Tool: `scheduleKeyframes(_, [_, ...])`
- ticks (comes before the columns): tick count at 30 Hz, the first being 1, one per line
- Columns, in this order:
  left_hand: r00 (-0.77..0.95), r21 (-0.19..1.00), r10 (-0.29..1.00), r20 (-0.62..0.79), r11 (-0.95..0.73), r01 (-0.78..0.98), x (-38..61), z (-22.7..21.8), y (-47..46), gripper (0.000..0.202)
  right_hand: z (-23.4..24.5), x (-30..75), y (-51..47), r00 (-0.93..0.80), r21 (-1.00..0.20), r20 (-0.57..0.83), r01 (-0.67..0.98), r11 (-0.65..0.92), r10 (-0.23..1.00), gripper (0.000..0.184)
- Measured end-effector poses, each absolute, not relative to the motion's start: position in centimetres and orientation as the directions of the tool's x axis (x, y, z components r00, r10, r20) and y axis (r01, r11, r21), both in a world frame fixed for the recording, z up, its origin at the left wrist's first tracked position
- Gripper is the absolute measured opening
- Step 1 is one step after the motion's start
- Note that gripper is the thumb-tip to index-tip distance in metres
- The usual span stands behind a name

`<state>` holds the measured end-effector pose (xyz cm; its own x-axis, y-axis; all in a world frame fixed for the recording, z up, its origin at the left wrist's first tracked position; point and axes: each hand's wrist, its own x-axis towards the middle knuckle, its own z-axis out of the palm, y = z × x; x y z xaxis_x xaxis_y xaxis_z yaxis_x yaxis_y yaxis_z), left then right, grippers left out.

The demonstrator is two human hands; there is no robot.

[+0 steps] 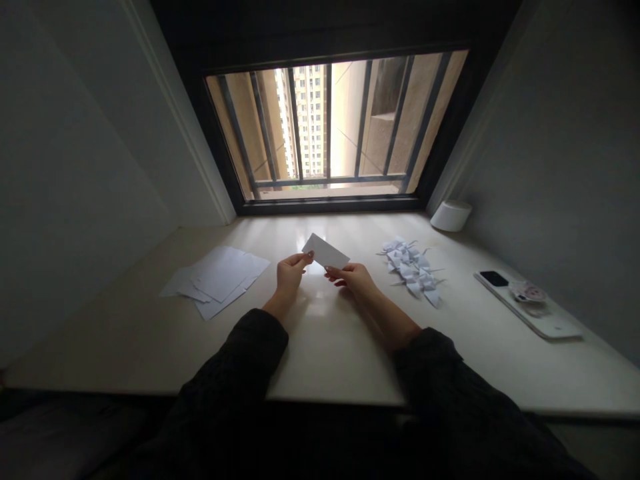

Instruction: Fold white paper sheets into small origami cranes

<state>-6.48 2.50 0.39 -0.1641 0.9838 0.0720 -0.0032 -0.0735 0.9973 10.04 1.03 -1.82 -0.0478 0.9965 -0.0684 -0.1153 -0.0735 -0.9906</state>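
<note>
A white piece of paper (327, 251), rectangular and apparently folded, is held tilted above the sill between my two hands. My left hand (291, 272) pinches its left end, thumb on top. The lower right edge is gripped by my right hand (354, 277), its thumb along the paper and its other fingers beneath. To the left lies a loose stack of white paper sheets (220, 277). On the right, several folded white paper cranes (411, 270) sit in a cluster.
A white phone (543, 320) with a round grip on its back lies at the far right of the pale sill (330, 360). In the back right corner stands a white cylindrical object (451, 216). A dark-framed window (327, 207) with bars closes off the back.
</note>
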Motion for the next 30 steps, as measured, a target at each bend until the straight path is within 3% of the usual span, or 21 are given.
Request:
scheduleKeyframes(17, [-0.226,0.993,0.970,0.083,-0.101,-0.065,-6.4,0.0,2.8,0.035,-1.6,9.6,0.8,-0.049,-0.996,-0.045,-0.071,-0.049,0.998,0.031])
scheduleKeyframes(24, [-0.234,0.993,0.968,0.089,-0.103,-0.049,-6.4,-0.3,3.0,0.041,-1.3,9.4,0.7,-0.049,-0.997,-0.038,-0.064,-0.041,0.998,0.032])
scheduleKeyframes(30, [-0.447,0.988,0.885,0.129,-0.152,-0.017,-7.6,-0.5,3.9,0.043,-1.8,10.1,1.2,0.019,-0.998,-0.017,-0.053,-0.016,1.000,0.034])
